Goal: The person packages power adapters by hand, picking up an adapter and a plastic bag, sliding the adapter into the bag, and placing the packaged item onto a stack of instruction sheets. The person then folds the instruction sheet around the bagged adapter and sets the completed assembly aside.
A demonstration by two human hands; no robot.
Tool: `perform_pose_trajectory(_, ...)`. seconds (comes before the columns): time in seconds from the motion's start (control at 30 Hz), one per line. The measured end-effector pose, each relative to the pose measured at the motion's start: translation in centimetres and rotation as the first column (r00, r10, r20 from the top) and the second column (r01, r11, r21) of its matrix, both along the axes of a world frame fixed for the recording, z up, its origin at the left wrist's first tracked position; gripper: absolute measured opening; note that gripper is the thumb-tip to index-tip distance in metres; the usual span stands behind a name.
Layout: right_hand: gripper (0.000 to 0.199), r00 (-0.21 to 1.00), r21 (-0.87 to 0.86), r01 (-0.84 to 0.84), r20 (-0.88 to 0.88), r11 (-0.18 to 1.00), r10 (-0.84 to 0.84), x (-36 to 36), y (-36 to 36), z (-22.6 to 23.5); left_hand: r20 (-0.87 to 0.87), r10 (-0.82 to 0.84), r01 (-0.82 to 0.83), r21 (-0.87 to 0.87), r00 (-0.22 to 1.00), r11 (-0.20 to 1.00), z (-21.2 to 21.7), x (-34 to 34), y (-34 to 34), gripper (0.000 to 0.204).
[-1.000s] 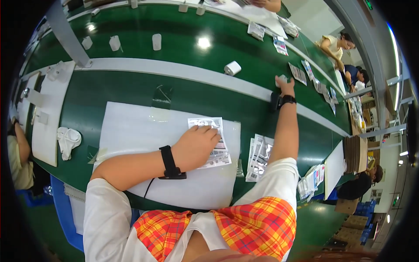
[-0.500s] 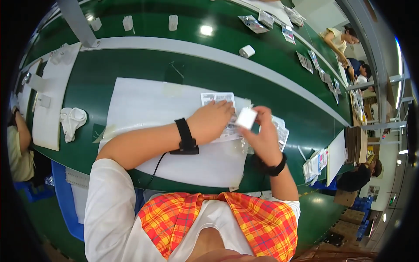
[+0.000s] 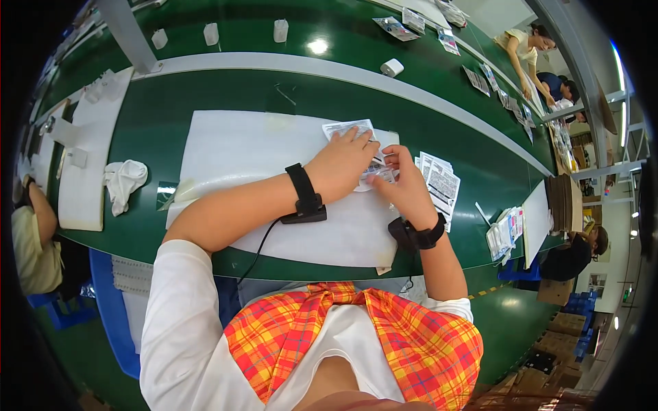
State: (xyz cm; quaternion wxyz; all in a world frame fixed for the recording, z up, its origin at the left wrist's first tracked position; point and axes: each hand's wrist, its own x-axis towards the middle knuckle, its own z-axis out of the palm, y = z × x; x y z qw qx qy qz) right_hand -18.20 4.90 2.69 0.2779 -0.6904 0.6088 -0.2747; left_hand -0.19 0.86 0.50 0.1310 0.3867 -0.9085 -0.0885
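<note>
Person works at a green table [image 3: 157, 130], forearms reaching over a white sheet [image 3: 240, 151] laid on it. Printed silvery pouch [image 3: 339, 127] lies on the sheet's far right part, mostly covered by the hands. Left hand [image 3: 343, 164] rests palm down across the pouch, fingers extended and slightly spread, gripping nothing that I can see. Right hand [image 3: 406, 185] is at the pouch's right side, fingers partly curled, thumb apart from them; whether it pinches the pouch or something small, I cannot tell. Just right of that hand, a fanned stack of printed packs [image 3: 440, 185]. Farther right, a pile of pouches [image 3: 505, 233]. Beyond the pale rail [image 3: 274, 63], a white block [image 3: 392, 67] lies on the green surface. Left of the sheet, a crumpled white cloth [image 3: 125, 183]. Black straps on both wrists.
</note>
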Motion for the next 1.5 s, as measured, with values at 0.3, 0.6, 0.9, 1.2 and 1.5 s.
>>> perform_pose_trajectory(0.3,0.017,0.783,0.174,-0.079,0.620,0.982,-0.047,-5.1,-4.6,-0.5,-0.630,0.039,0.274,0.391,0.776,0.879,2.5,0.7,-2.7,0.057)
perform_pose_trajectory(0.6,0.026,0.675,0.234,-0.024,0.721,0.972,-0.158,-2.1,-1.8,3.2,-0.811,0.331,0.348,0.524,0.481,0.777,0.3,-0.2,-3.8,0.039)
perform_pose_trajectory(0.9,0.027,0.841,0.320,0.105,0.476,0.942,-0.256,-2.2,-1.7,0.1,-0.801,0.375,0.219,0.516,0.466,0.828,-0.4,0.3,-4.2,0.031)
perform_pose_trajectory(1.2,0.020,0.910,0.105,-0.022,0.414,0.994,-0.024,-5.9,-3.0,-2.4,-0.733,0.148,0.325,0.462,0.664,0.825,-1.7,1.2,-5.6,0.022)
perform_pose_trajectory(1.5,0.040,0.854,-0.161,-0.440,-0.380,0.884,0.356,-3.1,1.1,2.3,-0.299,-0.148,0.246,0.326,0.943,0.913,-0.6,1.1,-3.2,0.023)
